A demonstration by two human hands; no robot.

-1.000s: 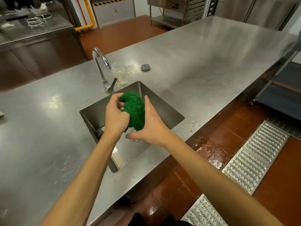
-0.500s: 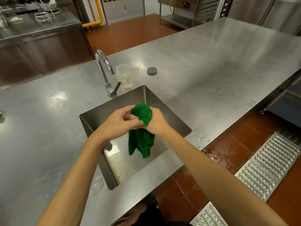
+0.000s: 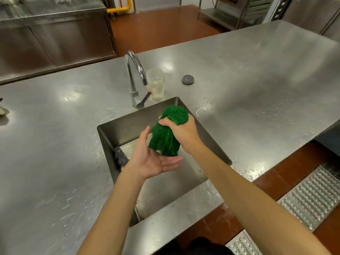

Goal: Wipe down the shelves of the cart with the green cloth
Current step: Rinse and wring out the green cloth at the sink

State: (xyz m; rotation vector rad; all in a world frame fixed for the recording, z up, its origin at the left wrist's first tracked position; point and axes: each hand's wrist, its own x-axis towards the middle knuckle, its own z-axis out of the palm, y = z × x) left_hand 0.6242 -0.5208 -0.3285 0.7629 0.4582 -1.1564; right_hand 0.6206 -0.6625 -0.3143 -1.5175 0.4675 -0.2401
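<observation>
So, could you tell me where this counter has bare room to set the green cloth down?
The counter is bare left of the faucet and right of the sink, beyond the round cap. It is crowded behind the sink, where faucet and plastic cup stand close.

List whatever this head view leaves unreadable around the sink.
Sink drain: head view, hidden under the left hand, right hand and green cloth.
Scouring pad: head view, partly covered by the left wrist.
Small object at the picture's left: head view, cut off by the frame edge.
Clear container contents: head view, too blurred to tell.
</observation>
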